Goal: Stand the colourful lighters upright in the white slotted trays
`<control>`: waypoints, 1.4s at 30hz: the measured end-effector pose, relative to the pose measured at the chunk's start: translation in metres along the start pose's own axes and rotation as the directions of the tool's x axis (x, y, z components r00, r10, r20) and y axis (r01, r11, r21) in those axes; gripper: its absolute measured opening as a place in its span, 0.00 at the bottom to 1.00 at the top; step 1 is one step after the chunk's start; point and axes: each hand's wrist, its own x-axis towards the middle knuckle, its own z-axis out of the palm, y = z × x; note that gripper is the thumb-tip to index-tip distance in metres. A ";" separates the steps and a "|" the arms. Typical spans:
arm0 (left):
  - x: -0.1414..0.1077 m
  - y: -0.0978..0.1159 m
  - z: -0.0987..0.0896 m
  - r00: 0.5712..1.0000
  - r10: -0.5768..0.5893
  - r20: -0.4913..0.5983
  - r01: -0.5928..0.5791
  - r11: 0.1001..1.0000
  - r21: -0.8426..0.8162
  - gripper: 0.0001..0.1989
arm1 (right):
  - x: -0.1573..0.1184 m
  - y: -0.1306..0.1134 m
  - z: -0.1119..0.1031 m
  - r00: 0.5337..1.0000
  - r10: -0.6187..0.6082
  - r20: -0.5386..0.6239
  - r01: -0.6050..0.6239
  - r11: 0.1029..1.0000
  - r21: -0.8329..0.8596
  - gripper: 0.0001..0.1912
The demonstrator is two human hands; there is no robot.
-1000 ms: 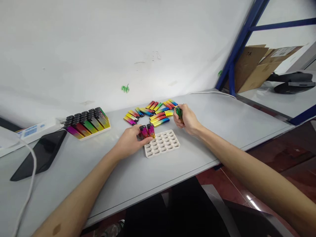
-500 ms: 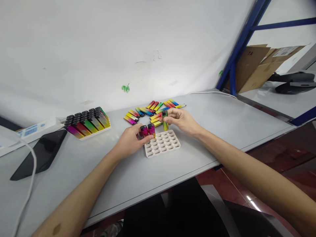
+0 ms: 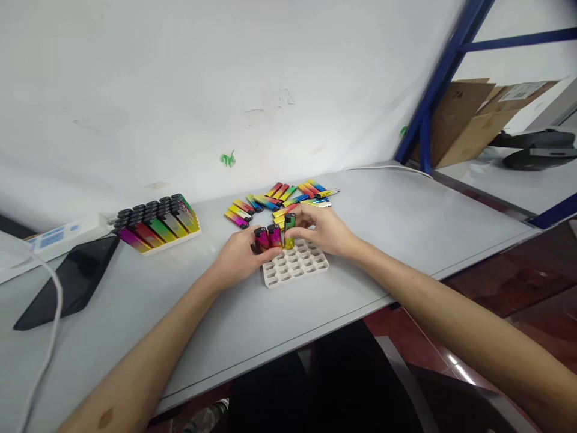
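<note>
Two pink lighters with black tops stand upright side by side at the back left of a white tray with oval holes. My left hand is closed around these lighters, thumb in front and fingers behind, at the tray's left end. My right hand pinches a green and yellow lighter upright, just right of the pink ones, its lower end at the tray's back row. Whether it sits in a hole I cannot tell. Several loose multicoloured lighters lie behind the tray.
A full tray of upright lighters stands on the left of the grey table. Nearby are a dark flat device, a white cable and a white power strip. Cardboard boxes stand beyond the blue frame at right.
My right hand has moved left and slightly down with the green and yellow lighter, bringing it beside the pink lighters at the tray. My left hand has stayed nearly still.
</note>
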 end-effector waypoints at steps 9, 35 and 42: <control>0.000 -0.001 0.002 1.000 -0.003 0.011 0.004 1.000 -0.009 0.20 | -0.001 0.003 0.003 0.995 -0.068 0.072 0.085 0.958 -0.274 0.15; -0.005 -0.002 -0.019 0.981 -0.088 0.174 0.066 0.990 0.126 0.27 | 0.002 0.032 -0.042 0.908 0.271 -0.319 -0.415 0.488 -0.768 0.14; -0.006 -0.006 -0.022 0.972 -0.107 0.208 0.085 0.990 0.113 0.27 | 0.003 0.035 -0.050 0.906 0.327 -0.271 -0.410 0.508 -0.758 0.10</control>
